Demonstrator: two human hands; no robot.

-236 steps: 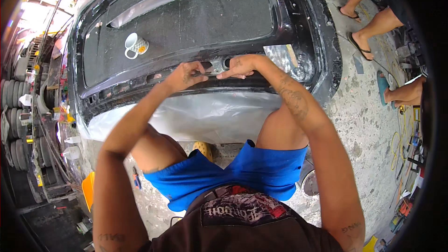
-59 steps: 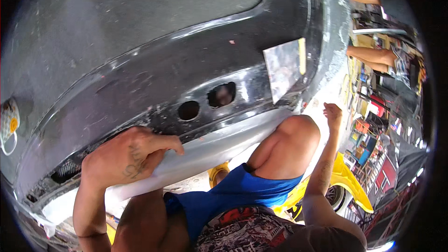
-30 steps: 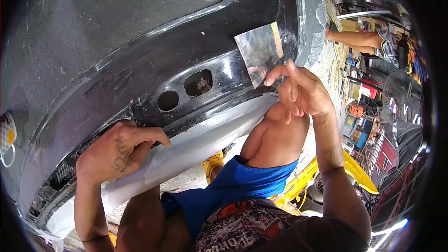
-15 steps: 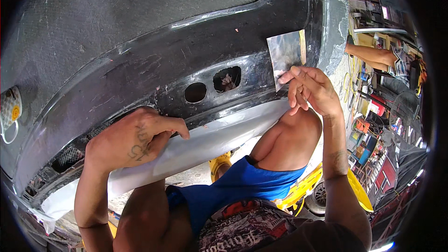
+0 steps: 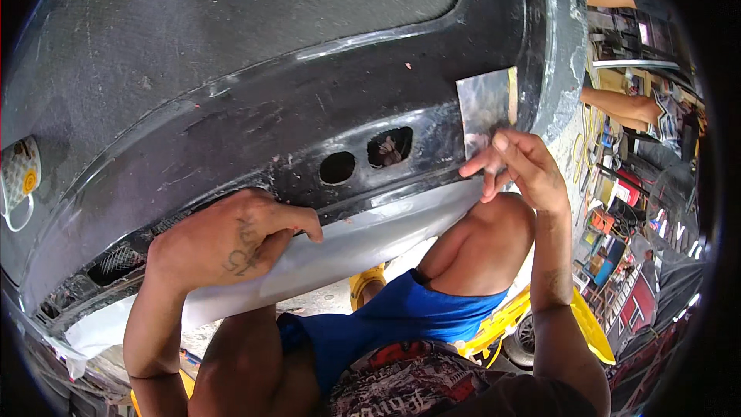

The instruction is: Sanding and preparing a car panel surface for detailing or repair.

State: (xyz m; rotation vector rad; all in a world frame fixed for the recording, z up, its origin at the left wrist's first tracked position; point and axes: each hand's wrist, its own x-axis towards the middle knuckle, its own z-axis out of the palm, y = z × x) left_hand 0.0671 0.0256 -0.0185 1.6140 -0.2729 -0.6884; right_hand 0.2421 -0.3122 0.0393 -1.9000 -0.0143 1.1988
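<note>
A long, curved black panel (image 5: 309,108) with a shiny ridge, looking like a vehicle's bodywork, spans the view. My left hand (image 5: 239,243) rests against its lower edge at left, fingers curled in. Thumb and forefinger bend toward each other, and the other fingertips are hidden, so what they hold cannot be made out. Near the panel's right end my right hand (image 5: 525,170) is raised, its forefinger stretched out and thumb apart, with nothing visible in it. Just beyond those fingers a thin, glossy rectangular sheet (image 5: 486,100) lies on the panel, its lower corner by the fingertips.
Two cut-outs, an oval hole (image 5: 337,167) and a squarish hole (image 5: 390,147), open in the panel. A patterned mug (image 5: 20,174) appears at far left. Pale sheeting (image 5: 355,235) hangs below the edge, above my knees. At right are another person's arm (image 5: 625,104) and a cluttered work area.
The view has shifted slightly, so the panel sits a little lower and further right. My right forefinger has straightened, pointing down along the sheet's lower corner. My left hand keeps its curled pose.
</note>
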